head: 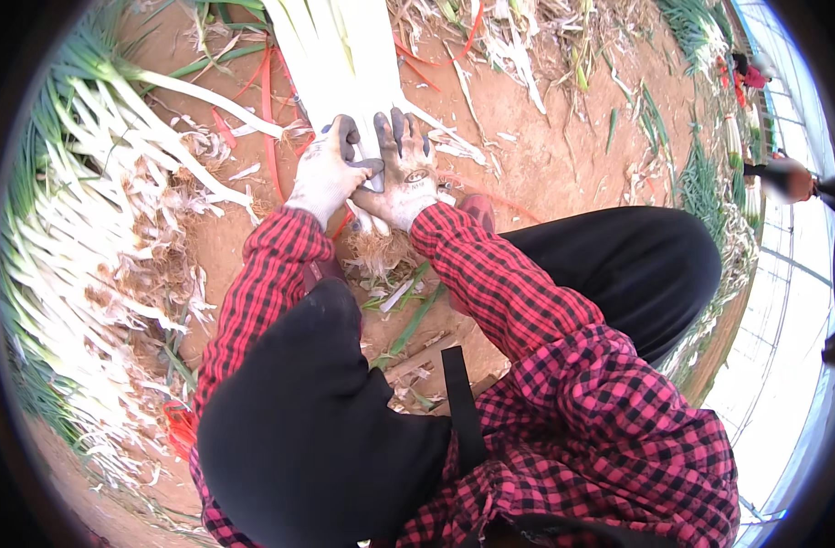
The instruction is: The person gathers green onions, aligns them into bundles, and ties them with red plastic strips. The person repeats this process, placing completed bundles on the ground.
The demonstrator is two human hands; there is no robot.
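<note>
A bundle of green onions (342,61) with thick white stalks lies before me at the top middle, its root ends (379,250) towards me. On the left side of the stalks is my left hand (335,161), in a white glove with dark fingertips, its fingers curled with the thumb against a stalk. My right hand (403,161), in a soiled glove of the same kind, rests on the bundle's right side with its fingers pointing away from me. The two hands are close together near the root ends. Brightness hides much detail of the stalks.
A large pile of green onions (82,240) lies along the left. Red plastic straps (269,123) lie on the soil beside the bundle, with more red strap (179,428) at lower left. Peeled husks (520,55) are scattered at upper right. Other people (753,74) are far right.
</note>
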